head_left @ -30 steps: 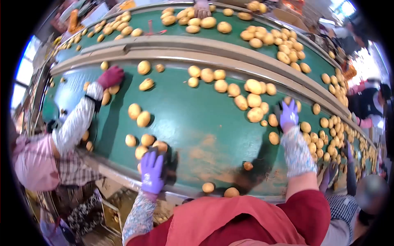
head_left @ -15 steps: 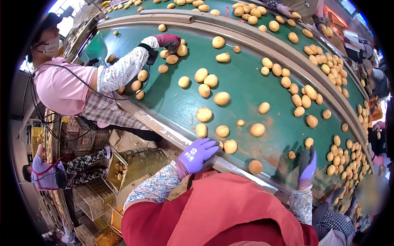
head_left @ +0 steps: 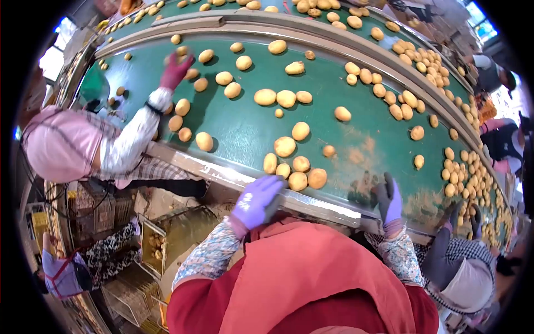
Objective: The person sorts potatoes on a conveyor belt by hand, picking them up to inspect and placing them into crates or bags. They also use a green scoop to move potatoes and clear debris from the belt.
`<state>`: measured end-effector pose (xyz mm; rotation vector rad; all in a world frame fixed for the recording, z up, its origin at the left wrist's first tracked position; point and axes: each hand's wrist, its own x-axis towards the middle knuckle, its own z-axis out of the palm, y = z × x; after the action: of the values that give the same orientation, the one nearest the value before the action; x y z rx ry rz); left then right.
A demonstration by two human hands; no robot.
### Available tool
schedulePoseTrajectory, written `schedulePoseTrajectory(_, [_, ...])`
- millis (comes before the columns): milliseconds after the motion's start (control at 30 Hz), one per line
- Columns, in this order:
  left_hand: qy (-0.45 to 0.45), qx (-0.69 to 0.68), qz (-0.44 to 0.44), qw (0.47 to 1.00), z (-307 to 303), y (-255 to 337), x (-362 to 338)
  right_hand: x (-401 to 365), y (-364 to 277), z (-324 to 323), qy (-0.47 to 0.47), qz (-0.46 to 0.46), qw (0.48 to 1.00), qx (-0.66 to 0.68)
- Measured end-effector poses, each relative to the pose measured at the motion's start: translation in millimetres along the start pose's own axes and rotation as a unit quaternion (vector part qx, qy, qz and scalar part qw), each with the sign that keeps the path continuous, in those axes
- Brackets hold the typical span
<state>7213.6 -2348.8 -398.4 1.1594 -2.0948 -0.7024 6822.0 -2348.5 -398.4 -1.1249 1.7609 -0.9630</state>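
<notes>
My left hand [head_left: 257, 201], in a purple glove with dark fingertips, rests at the metal edge of the green conveyor belt [head_left: 245, 150]. Its fingers are stretched out and no object shows in them. Just beyond those fingertips lies a small group of potatoes [head_left: 298, 181]. Over the near side of the belt, my right hand [head_left: 389, 200] is raised with its fingers extended and apart. It wears the same kind of glove and holds nothing. A brownish potato [head_left: 329, 151] lies on the belt between the two hands, farther in.
Many potatoes [head_left: 470, 178] crowd the belt at right. On the left, a co-worker's maroon-gloved hand [head_left: 177, 71] reaches over it. A metal rail [head_left: 311, 33] separates a farther belt. A yellowish crate [head_left: 178, 236] with potatoes stands at lower left; another co-worker [head_left: 456, 273] is close on my right.
My right hand has moved left and inward. The potatoes have shifted relative to my hands, with several now grouped near my left one. The co-worker's hand has moved left; the view has shifted too.
</notes>
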Motion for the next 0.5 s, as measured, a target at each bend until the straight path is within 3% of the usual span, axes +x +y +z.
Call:
schedulePoseTrajectory(67, [0.05, -0.008, -0.103, 0.993, -14, -3, -13, -15, 11, 26, -0.016, -0.015, 0.999, -0.038])
schedulePoseTrajectory(133, [0.089, -0.041, -0.12, 0.988, -19, 2, -2, -38, -5, 94, -0.099, -0.22, 0.95, -0.197])
schedulePoseTrajectory(167, [0.077, -0.059, -0.122, 0.988, -18, 6, 7, -45, -16, 123, -0.148, -0.251, 0.934, -0.207])
schedulePoseTrajectory(200, [0.092, -0.024, -0.075, 0.993, -16, 11, 17, -50, -71, 138, -0.293, -0.121, 0.932, -0.175])
schedulePoseTrajectory(267, [0.053, -0.011, -0.049, 0.997, -16, 4, 27, -44, -48, 151, -0.3, -0.343, 0.867, -0.201])
schedulePoseTrajectory(333, [0.049, -0.029, -0.094, 0.994, -37, 4, 30, -30, -43, 140, -0.308, -0.157, 0.936, -0.064])
schedulePoseTrajectory(367, [0.076, -0.038, -0.116, 0.99, -43, -11, 20, -26, -63, 138, -0.26, -0.143, 0.954, -0.038])
schedulePoseTrajectory(400, [0.108, -0.046, -0.137, 0.984, -46, -29, 8, -17, -82, 125, -0.209, -0.085, 0.967, -0.114])
schedulePoseTrajectory(467, [0.148, -0.06, -0.189, 0.969, -51, -73, -20, 12, -79, 130, -0.122, 0.052, 0.99, -0.056])
schedulePoseTrajectory(500, [0.145, -0.04, -0.16, 0.976, -58, -76, -20, 20, -83, 148, -0.111, -0.005, 0.99, -0.09])
